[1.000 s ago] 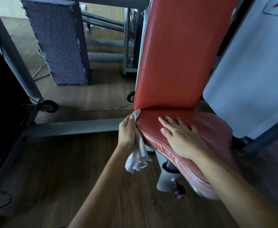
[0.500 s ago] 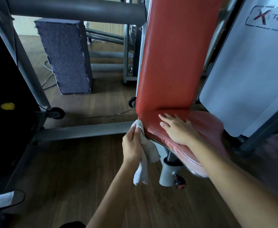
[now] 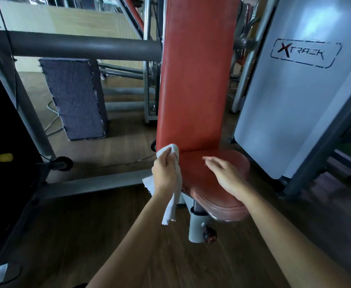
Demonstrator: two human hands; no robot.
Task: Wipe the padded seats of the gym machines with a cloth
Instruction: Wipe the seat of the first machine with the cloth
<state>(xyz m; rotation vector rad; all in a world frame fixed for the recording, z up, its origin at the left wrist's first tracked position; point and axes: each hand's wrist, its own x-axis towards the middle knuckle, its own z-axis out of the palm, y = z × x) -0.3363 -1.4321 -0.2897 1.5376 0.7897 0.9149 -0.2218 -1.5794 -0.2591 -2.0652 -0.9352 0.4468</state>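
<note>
At seat (image 3: 195,179) rear-left corner, by backrest (image 3: 191,90): left hand (image 3: 165,173) fingers curled tight round cloth (image 3: 170,210), pressed to crease, likely to wipe seam. Right hand (image 3: 226,175) over seat, fingers loosely apart, empty, probably steadying; contact unclear.

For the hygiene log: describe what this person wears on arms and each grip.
The left forearm and right forearm are bare to the frame's edge, no sleeves. The left grip and right grip are ungloved; no watch or band at either wrist. The right fingers are blurred, so rings are unclear.
</note>
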